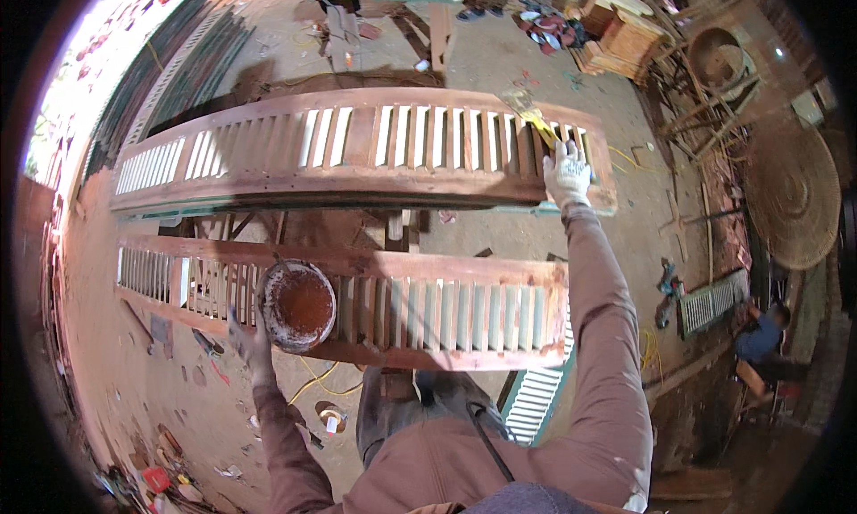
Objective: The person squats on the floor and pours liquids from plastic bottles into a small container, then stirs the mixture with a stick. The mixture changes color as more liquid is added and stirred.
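Note:
My right hand [568,175], in a white glove, is closed round a paintbrush [541,124] with a yellow handle. Its bristles reach over the far edge of a brown louvered shutter [361,143], near the shutter's right end. On a nearer louvered shutter [446,268] stands a round bucket [303,334] of reddish-brown liquid, its rim smeared pale. Just left of that bucket is my gloved left hand [250,346], fingers stretched out and apart. Whether it touches the bucket's side I cannot make out.
Below the nearer shutter, a green-edged shutter [536,405] shows by my legs. Long dark slats [178,72] lie at the far left. Wooden furniture [629,36] stands at the far right, and a person in blue [763,335] sits beside another shutter [714,304]. Yellow cord trails across the floor.

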